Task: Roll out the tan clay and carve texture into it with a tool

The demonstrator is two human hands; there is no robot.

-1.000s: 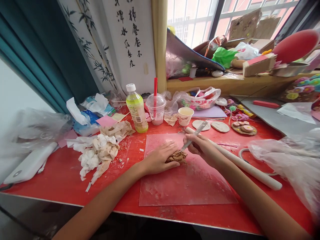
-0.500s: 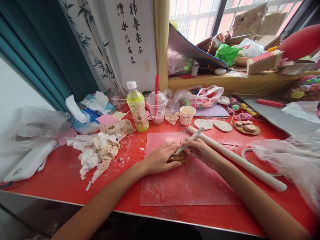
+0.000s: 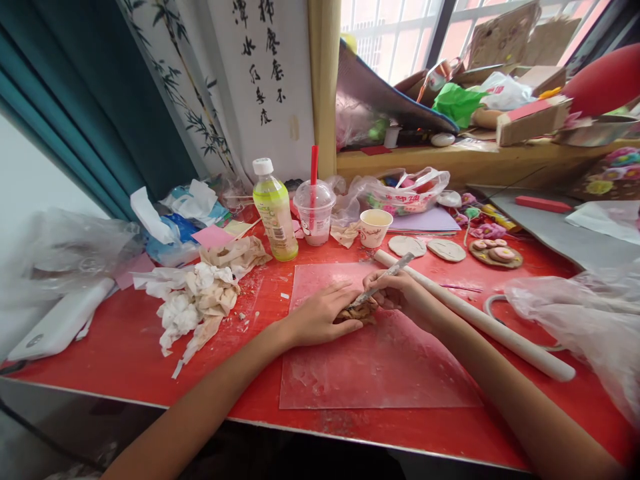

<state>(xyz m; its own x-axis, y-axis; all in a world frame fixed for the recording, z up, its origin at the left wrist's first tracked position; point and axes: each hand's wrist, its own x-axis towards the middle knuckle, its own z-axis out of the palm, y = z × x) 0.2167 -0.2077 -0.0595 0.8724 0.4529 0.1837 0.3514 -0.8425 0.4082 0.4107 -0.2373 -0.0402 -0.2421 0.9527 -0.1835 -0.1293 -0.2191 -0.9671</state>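
Note:
My left hand (image 3: 323,313) lies over a brown, crumpled-looking lump (image 3: 361,311), thumb and fingers spread on either side of its left part. Pinched in my right hand (image 3: 393,291) is a slim grey stick-like tool (image 3: 395,269), whose lower end touches the lump. Its exact kind I cannot make out. Beneath both hands lies a clear plastic sheet (image 3: 360,387) on the red table. Part of the lump is hidden under my fingers.
A long white rolling pin (image 3: 500,327) lies right of the sheet. Behind stand a paper cup (image 3: 375,228), a lidded cup with a straw (image 3: 315,213) and a bottle (image 3: 274,213). Pale flat discs (image 3: 447,250) sit near the rolling pin; crumpled tissues (image 3: 195,300) lie left.
Both hands stay at the lump, with the tool still in my right hand. The tool's upper end appears slightly further right; the whole view has shifted a little.

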